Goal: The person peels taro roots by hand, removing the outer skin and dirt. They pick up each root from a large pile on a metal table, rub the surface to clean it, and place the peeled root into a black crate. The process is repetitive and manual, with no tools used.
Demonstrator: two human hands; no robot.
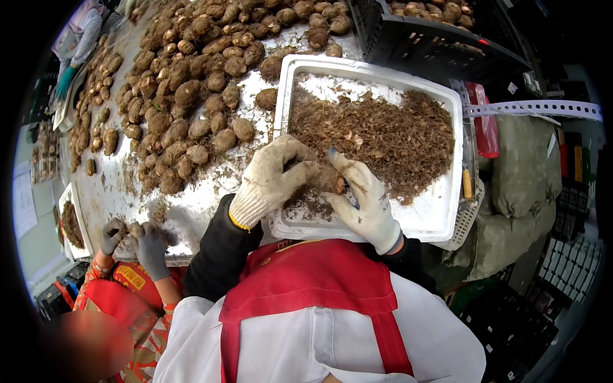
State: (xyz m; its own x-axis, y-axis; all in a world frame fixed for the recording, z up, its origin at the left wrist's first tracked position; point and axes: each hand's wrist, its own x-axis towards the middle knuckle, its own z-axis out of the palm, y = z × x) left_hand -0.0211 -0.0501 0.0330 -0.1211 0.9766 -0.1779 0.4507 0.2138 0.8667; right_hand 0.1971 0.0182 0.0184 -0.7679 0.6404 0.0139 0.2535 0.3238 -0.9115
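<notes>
My left hand (273,180), in a cream knitted glove, is closed round a small brown taro (329,180) above the near left part of a white foam tray (373,69). My right hand (371,209), in a whitish glove with a blue-grey fingertip, curves its thumb and fingers about the taro's right end. That end shows a pinkish-brown patch; the left glove covers much of the rest. Brown fibrous peelings (389,137) are heaped in the tray under and beyond both hands.
Many hairy taros (185,96) cover the metal table to the left. A black crate (434,48) of taros stands behind the tray. Full greenish sacks (525,166) lie at right. At lower left a co-worker's grey-gloved hands (150,249) work; another person (80,38) is at far left.
</notes>
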